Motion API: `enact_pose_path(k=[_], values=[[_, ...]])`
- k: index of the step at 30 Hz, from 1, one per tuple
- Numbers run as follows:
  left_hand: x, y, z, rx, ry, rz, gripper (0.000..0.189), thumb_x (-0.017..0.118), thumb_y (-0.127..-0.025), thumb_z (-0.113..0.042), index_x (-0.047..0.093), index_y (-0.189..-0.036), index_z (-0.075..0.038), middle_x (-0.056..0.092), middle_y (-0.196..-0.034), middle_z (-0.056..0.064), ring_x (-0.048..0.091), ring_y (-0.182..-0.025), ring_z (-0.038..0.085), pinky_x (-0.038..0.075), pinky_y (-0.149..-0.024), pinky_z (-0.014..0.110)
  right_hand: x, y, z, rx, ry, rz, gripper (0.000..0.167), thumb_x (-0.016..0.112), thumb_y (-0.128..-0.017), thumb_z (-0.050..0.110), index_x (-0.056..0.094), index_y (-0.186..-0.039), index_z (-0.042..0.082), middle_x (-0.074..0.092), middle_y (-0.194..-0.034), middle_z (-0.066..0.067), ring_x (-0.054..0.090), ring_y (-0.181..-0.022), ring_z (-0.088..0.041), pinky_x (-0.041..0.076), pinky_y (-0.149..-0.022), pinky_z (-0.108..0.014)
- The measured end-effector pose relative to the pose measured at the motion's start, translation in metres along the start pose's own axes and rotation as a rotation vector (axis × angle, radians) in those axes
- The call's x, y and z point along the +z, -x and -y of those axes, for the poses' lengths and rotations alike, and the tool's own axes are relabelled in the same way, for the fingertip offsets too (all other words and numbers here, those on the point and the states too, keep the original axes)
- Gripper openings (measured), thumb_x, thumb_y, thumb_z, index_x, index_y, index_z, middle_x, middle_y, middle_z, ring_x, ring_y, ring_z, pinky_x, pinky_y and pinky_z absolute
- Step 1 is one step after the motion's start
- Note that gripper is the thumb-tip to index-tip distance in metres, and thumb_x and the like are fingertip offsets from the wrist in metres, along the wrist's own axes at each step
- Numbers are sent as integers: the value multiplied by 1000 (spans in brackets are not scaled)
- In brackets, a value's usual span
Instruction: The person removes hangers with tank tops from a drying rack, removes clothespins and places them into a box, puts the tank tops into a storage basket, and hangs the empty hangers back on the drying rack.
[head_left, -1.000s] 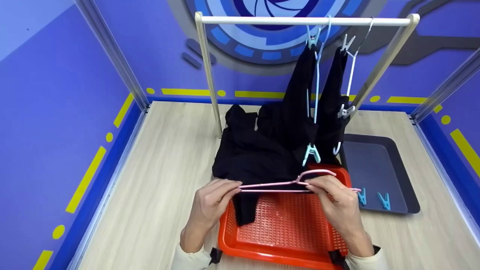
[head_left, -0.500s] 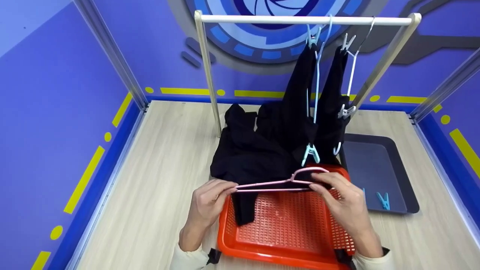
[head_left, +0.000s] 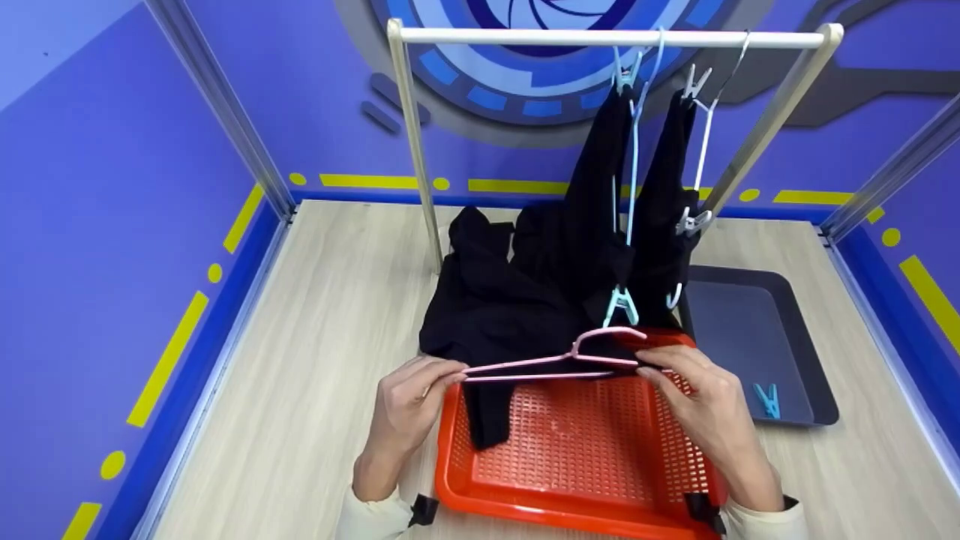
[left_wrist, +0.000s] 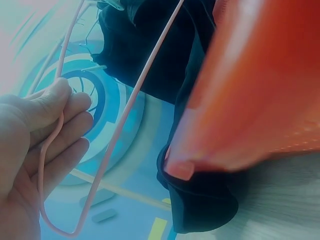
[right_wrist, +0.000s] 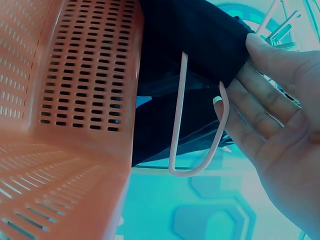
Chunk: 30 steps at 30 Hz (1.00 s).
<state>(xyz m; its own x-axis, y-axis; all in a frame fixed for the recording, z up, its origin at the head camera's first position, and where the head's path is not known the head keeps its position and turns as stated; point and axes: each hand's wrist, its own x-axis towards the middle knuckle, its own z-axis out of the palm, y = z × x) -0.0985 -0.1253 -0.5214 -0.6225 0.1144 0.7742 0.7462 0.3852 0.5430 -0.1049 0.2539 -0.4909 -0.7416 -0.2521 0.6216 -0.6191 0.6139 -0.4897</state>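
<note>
A pink clothes hanger (head_left: 517, 367) is held level over the near part of a black garment (head_left: 510, 319). My left hand (head_left: 411, 401) pinches its left end between thumb and fingers, and the bent end loop (left_wrist: 75, 220) shows below that hand in the left wrist view. Near the hanger's right end, my right hand (head_left: 701, 397) pinches black cloth (right_wrist: 235, 47) that lies over the hanger's arm. The hanger's right end loop (right_wrist: 187, 172) sticks out past the cloth. Part of the garment hangs into a red basket (head_left: 570, 450) below the hands.
Behind stands a white rack (head_left: 525, 36). A blue hanger (head_left: 636, 172) and a white hanger (head_left: 703, 150) hang on it with clipped black clothing. A dark grey tray (head_left: 739, 330) at right holds a blue clothespin (head_left: 768, 401).
My right hand has slid right along the hanger, from near its hook onto the cloth toward its end. The hanger and left hand have shifted slightly left.
</note>
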Motion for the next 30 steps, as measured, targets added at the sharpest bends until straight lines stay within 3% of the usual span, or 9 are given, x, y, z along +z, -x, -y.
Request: enact_pose_path(k=[4,10,18,23,30], values=[[-1,1,0,-9,9,-6,24,86,-81,9,82,-99,-6,78,-93,1,73,-81,19,60,-78,28,1,0,-3,-46,13,-24,39,89,-73,-16,82,-103,8,77,-100,1,71,-93,-17,47,-93,-9],[-7,5,1,-6,8,-3,28,85,-78,14,81,-99,-5,78,-92,2,73,-80,20,59,-76,27,-2,3,-7,-43,45,-46,37,88,-73,-17,81,-99,8,77,-98,1,72,-87,-19,48,-88,-9],[-24,7,4,17,1,0,32,86,-75,16,81,-99,-5,78,-93,4,74,-80,21,59,-77,25,-8,6,-11,58,110,-60,28,88,-80,-12,81,-99,7,77,-96,0,72,-88,-19,45,-87,-9],[-40,13,2,-45,-40,-8,31,86,-76,15,82,-97,-7,78,-90,1,74,-78,19,58,-73,23,-7,7,-13,81,165,-70,25,88,-80,-10,81,-98,6,77,-94,-1,72,-84,-23,45,-81,-12],[-64,27,-1,-104,-129,-46,34,88,-72,18,82,-95,-7,78,-87,3,74,-74,18,57,-72,18,-7,10,-16,140,198,-12,23,88,-81,-8,81,-97,6,76,-94,-3,74,-87,-25,48,-77,-21]])
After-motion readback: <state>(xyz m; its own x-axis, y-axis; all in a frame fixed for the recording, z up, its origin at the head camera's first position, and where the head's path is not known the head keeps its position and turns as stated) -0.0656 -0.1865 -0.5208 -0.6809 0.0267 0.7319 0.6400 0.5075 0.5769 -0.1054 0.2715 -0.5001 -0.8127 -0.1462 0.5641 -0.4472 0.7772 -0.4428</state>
